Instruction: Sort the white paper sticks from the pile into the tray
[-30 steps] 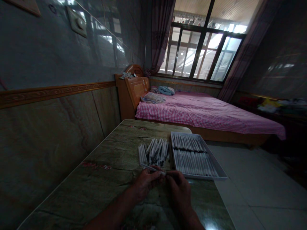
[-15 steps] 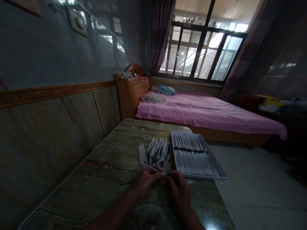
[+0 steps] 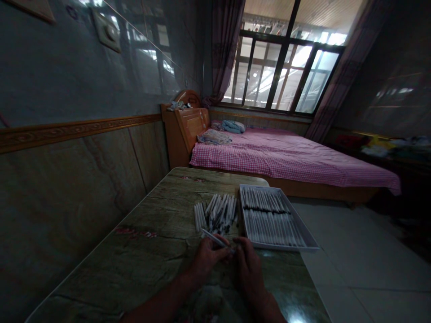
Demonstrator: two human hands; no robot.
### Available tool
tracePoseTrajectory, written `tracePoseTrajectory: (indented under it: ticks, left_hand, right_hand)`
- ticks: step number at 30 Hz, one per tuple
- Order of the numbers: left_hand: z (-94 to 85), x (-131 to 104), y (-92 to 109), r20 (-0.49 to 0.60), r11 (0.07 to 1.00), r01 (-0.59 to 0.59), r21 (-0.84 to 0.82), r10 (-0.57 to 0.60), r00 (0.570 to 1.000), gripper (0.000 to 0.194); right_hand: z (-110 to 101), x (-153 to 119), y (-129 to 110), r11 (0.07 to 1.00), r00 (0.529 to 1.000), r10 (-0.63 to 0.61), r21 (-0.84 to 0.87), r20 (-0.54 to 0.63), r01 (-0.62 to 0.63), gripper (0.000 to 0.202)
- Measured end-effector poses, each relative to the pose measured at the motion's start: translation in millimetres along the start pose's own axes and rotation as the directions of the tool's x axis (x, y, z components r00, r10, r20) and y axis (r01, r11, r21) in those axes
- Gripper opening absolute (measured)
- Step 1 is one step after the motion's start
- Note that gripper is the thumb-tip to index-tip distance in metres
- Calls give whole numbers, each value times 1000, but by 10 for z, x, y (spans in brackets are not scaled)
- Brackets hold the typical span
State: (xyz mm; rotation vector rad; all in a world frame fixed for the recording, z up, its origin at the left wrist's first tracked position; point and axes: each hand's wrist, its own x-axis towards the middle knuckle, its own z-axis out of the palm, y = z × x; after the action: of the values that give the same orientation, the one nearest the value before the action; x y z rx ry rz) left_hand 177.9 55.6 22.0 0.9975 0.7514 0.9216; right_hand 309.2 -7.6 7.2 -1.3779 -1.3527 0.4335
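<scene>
Head view: glossy patterned tabletop (image 3: 134, 260); wall (image 3: 111, 168) along left edge, bed (image 3: 269, 157) beyond far edge, tiled floor (image 3: 350, 251) at right; tray (image 3: 303, 226) with two rows of pens (image 3: 274, 229) juts past right edge; loose pens (image 3: 220, 211) just left of it; left hand (image 3: 206, 258) grips single pen (image 3: 213, 237) near pile; right hand (image 3: 249, 262) curled at its lower end, hold unclear; broad tabletop stretch left of hands.

Readable lettering, numbers or brands: none. Wooden headboard (image 3: 188, 128), far side: dark marks (image 3: 192, 100) on its arched crest, too small to make out. Wall (image 3: 60, 76), left: small ring-shaped mark (image 3: 72, 12), unclear.
</scene>
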Motion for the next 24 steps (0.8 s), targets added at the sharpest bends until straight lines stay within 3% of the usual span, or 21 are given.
tracePoseTrajectory:
  ticks: [10,24]
  left_hand:
    - [-29,20,18,-47,998,0,56,3,999,19]
    - [-28,5,37,-84,994,-7,106,16,996,18]
  right_hand:
    - [-23,6,9,1000,999,2,21,46,-3,29]
    - [3,4,65,1000,1000,6,5,10,-6,28]
